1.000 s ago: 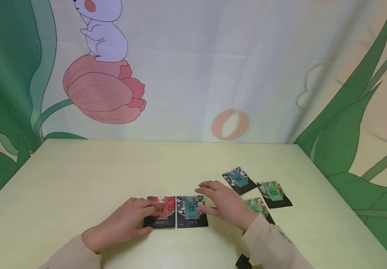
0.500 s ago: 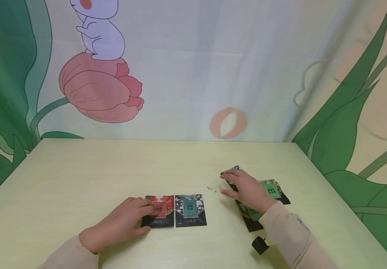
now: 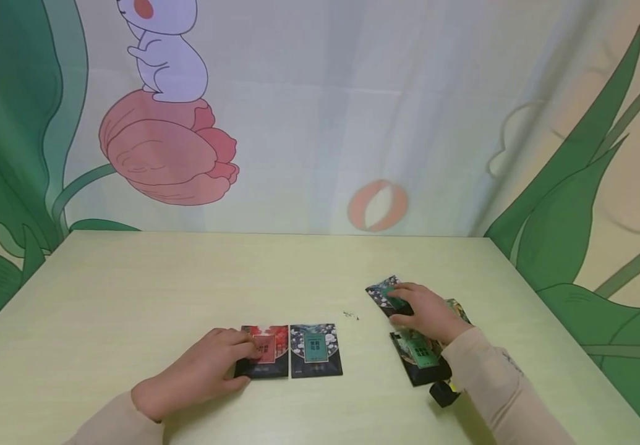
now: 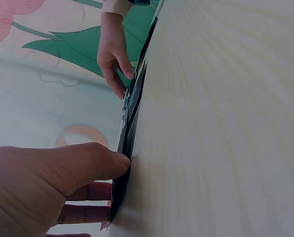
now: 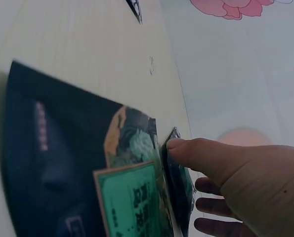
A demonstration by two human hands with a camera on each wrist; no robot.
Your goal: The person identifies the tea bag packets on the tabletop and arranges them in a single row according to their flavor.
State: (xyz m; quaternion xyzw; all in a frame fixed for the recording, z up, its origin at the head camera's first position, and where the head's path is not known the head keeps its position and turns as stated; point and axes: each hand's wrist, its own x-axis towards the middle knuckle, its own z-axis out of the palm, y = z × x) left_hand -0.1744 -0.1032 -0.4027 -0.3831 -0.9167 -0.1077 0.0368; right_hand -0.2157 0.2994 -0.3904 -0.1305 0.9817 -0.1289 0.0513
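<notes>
In the head view my left hand (image 3: 200,371) rests its fingers on a red flowered packet (image 3: 277,355), thumb at the near left corner. A blue-and-white flowered packet with a teal label (image 3: 315,364) lies right beside it. My right hand (image 3: 425,312) lies over a second blue-and-white packet (image 3: 378,293) farther back. Its fingertips touch the packet's face, and its thumb (image 5: 184,148) meets the near edge in the right wrist view. Below that hand lies a green-labelled packet (image 3: 418,352); another green packet (image 3: 456,306) is mostly hidden behind the hand.
A small black object (image 3: 443,394) shows by the right sleeve. Small dark marks (image 3: 350,315) are on the pale tabletop (image 3: 186,278) between the packet groups. A printed curtain (image 3: 297,123) with a rabbit and flowers hangs behind the table.
My right hand has moved away from the blue-and-white packet in the row, rightward to the loose packets, and come down onto the far one. The left hand has stayed on the red packet.
</notes>
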